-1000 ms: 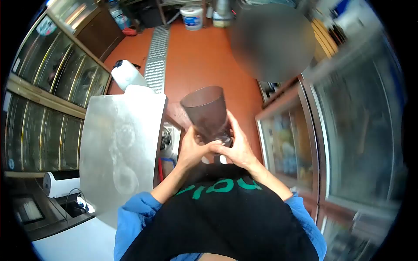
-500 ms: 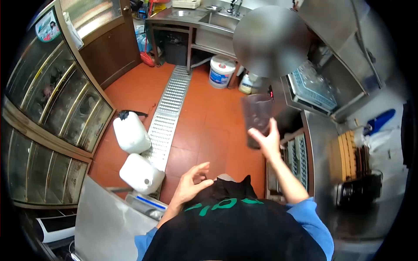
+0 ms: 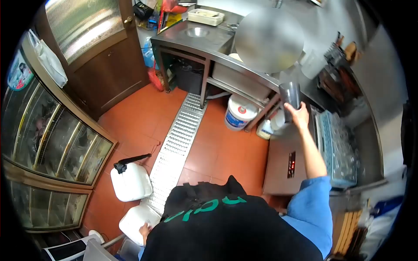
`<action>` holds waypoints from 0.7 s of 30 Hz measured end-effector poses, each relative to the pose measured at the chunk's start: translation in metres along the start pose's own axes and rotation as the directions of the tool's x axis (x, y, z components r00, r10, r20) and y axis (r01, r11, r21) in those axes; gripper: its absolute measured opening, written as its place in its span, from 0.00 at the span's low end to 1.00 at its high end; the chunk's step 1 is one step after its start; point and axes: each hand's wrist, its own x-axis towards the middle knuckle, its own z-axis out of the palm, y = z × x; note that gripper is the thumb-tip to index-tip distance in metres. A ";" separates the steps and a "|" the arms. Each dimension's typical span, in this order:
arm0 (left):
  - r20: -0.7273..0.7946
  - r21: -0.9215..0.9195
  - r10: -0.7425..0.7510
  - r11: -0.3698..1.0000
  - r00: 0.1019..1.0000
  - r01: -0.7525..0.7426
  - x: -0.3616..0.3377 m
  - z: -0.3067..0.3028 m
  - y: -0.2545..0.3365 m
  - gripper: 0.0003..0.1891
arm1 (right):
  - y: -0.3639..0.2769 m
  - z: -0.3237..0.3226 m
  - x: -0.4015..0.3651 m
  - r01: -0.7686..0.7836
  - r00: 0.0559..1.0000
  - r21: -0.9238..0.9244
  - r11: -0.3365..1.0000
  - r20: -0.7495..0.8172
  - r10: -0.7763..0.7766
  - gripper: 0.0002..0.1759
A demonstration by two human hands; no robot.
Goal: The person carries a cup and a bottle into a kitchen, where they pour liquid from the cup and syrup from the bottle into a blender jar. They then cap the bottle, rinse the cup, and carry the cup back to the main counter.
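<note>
My right hand [image 3: 298, 115] is closed around a dark, see-through cup [image 3: 291, 95], which is upright and close to the right end of the steel sink counter [image 3: 174, 37]. At the lower left, my left hand [image 3: 145, 230] shows only in part beside my black apron [image 3: 209, 217]. It overlaps a white plastic jug [image 3: 133, 221]; whether it touches the jug is unclear, and its fingers are hard to make out. Another white jug [image 3: 130, 185] with a black strap stands just behind that one.
A rack of clear glasses [image 3: 339, 148] stands at the right, above a steel machine [image 3: 283, 165] with red digits. A white bucket [image 3: 239, 114] is under the counter. A metal grate [image 3: 178, 135] crosses the red floor. Glass-fronted cabinets [image 3: 56, 126] line the left.
The view has shifted forward toward the counter. My right hand has carried the cup forward and right, near the counter. My left hand has dropped from in front of my body to the lower left.
</note>
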 end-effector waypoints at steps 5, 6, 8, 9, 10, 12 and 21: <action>-0.159 -0.079 -0.282 0.959 0.946 0.272 -0.013 0.010 0.051 0.18 | -0.095 0.066 0.205 0.149 0.971 -0.532 0.833 0.240 -0.020 0.54; -0.149 -0.076 -0.297 0.954 0.943 0.289 -0.003 0.021 0.069 0.18 | -0.117 0.079 0.233 0.187 0.965 -0.600 0.778 0.260 -0.031 0.51; -0.105 -0.048 -0.285 0.959 0.953 0.281 0.028 0.051 0.115 0.18 | -0.146 0.103 0.268 0.257 0.965 -0.725 0.639 0.232 -0.125 0.47; -0.056 -0.028 -0.254 0.967 0.966 0.253 0.051 0.073 0.146 0.18 | -0.159 0.112 0.282 0.286 0.956 -0.785 0.550 0.190 -0.225 0.44; 0.013 -0.018 -0.195 0.981 0.981 0.195 0.079 0.102 0.182 0.18 | -0.173 0.119 0.302 0.282 0.957 -0.792 0.542 0.191 -0.218 0.44; 0.194 -0.052 -0.022 0.998 0.981 0.033 0.130 0.164 0.269 0.18 | -0.197 0.132 0.332 0.230 0.939 -0.843 0.486 0.061 -0.339 0.41; 0.392 0.041 0.526 0.810 0.755 -0.585 0.096 0.453 0.700 0.15 | -0.177 0.242 0.421 0.176 0.945 -0.337 0.925 0.322 -0.062 0.58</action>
